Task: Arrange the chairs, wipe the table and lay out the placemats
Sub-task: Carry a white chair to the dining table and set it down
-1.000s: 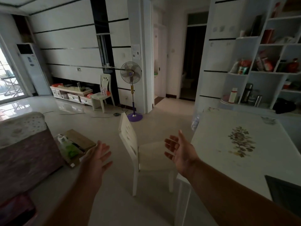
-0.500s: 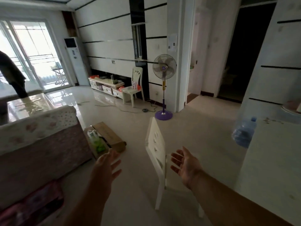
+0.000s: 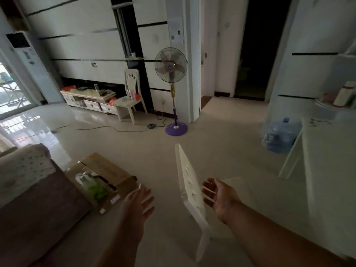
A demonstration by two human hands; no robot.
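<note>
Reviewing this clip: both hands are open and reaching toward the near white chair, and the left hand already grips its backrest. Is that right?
Not quite. In the head view the left hand grips nothing; it is open in the air, left of the chair. The right hand is open too, on the backrest's other side.

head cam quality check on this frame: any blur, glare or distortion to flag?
Head view: dim indoors, motion blur smears the table at right and the near chair. Glare from the balcony door reflects off the floor tiles at left. Wide-angle bend curves the pillar. Left hand and right hand are soft but readable, both open.
</note>
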